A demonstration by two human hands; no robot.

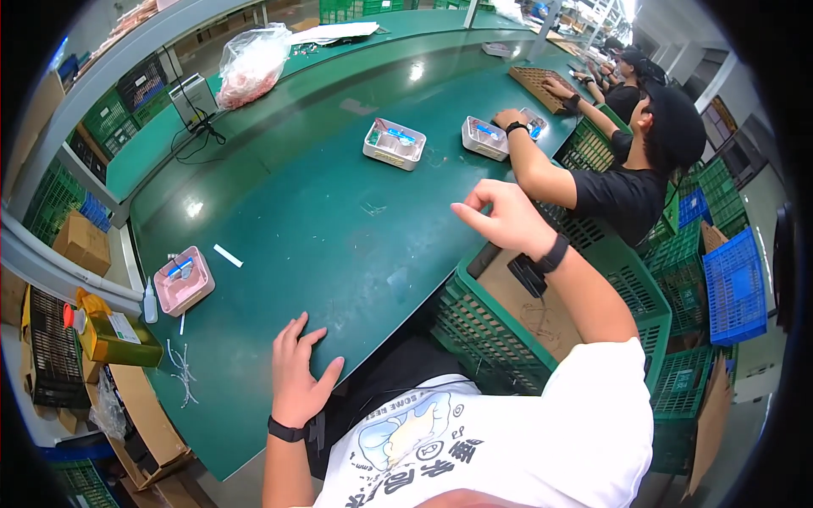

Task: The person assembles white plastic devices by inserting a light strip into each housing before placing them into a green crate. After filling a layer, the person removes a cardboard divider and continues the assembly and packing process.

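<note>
My left hand rests on the green tabletop near its front edge, fingers spread and holding nothing. Over the table's right edge, above a green crate, my right hand is raised with its fingers curled in and the thumb sticking out. Nothing shows in it. A pink open box with a blue part and wires in it stands at the left of the table. Farther off, a whitish open box holds a green board and a blue part. Both boxes are apart from my hands.
A co-worker at the right reaches into another whitish box. By the pink box are a small bottle, a white strip and loose wires. A yellow-green jug stands at the left edge. A green crate adjoins my right side.
</note>
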